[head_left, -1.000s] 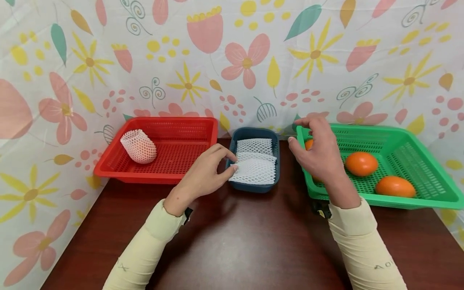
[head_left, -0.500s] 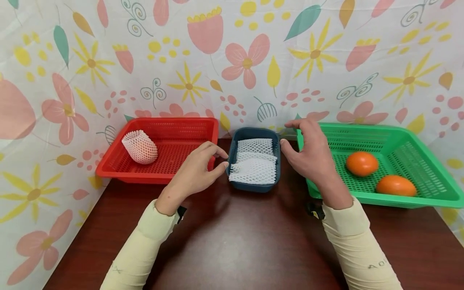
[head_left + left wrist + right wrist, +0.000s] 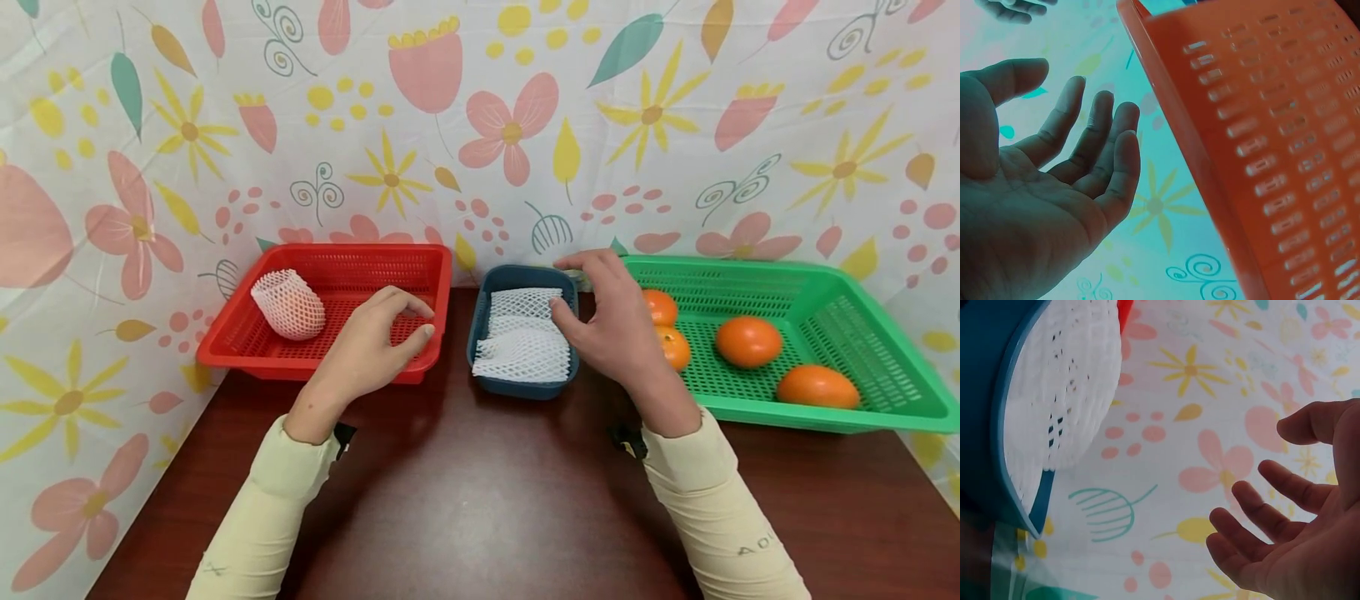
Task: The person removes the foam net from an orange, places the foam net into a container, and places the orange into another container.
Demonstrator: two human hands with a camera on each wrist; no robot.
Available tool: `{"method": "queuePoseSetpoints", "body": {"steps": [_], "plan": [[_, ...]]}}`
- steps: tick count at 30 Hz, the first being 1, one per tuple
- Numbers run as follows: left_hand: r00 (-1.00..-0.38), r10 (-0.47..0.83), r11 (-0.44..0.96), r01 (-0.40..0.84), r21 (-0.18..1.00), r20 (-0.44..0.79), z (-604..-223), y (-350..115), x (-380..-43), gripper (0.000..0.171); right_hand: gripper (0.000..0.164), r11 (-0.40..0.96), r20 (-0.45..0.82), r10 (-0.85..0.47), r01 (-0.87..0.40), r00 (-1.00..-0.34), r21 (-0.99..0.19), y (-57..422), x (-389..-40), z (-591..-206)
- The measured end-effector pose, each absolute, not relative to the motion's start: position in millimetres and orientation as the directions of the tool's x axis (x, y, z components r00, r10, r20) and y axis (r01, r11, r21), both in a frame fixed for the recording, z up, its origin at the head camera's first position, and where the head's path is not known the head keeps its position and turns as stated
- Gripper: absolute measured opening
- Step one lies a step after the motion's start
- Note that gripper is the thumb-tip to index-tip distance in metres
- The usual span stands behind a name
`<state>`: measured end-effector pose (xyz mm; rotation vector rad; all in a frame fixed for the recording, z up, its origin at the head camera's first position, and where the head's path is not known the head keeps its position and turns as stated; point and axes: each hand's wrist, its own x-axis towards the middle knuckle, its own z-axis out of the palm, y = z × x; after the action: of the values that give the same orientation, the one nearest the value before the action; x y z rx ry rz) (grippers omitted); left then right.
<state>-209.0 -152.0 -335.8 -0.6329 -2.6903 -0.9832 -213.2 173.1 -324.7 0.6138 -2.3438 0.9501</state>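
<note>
My left hand (image 3: 367, 346), its fingers loosely bent, hovers over the front right corner of the red basket (image 3: 322, 367) and holds nothing. In the left wrist view that hand (image 3: 1066, 169) is beside the basket's slotted wall (image 3: 1247, 125). Between the baskets, my right hand (image 3: 611, 321) hangs over the right rim of a small dark blue basket (image 3: 525, 388), fingers apart and bare. White foam net sleeves (image 3: 525, 350) lie flat in the blue basket. A fruit in a foam net (image 3: 288, 307) rests at the left in the red basket.
A green basket (image 3: 832, 421) on the right contains several orange fruits (image 3: 748, 342), two of them partly behind the right hand. All three baskets stand along a flower-printed cloth (image 3: 510, 200) at the back of the dark wooden table (image 3: 480, 500).
My left hand has moved left, from the foam nets to over the red basket. My right hand has shifted left from the green basket to the blue basket's edge.
</note>
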Motion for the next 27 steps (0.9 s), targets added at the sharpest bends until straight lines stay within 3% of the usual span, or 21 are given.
{"method": "queuePoseSetpoints", "body": {"steps": [11,20,27], "plan": [[-0.901,0.277,0.697,0.428,0.576,0.334,-331.8,-172.5,-210.2,0.026,0.042,0.557,0.677,-0.353,-0.727,-0.645,-0.402,142.3,-211.3,-334.2],[-0.914,0.252,0.708,0.398,0.583,0.318,-332.5,-187.8,-212.3,0.023,0.043,0.592,0.594,-0.397,-0.69,-0.7,-0.417,117.4,-205.2,-337.8],[-0.918,0.235,0.718,0.386,0.58,0.32,-329.5,-195.4,-214.6,0.023,0.042,0.563,0.592,-0.436,-0.719,-0.677,-0.408,104.5,-204.2,-341.8]]}}
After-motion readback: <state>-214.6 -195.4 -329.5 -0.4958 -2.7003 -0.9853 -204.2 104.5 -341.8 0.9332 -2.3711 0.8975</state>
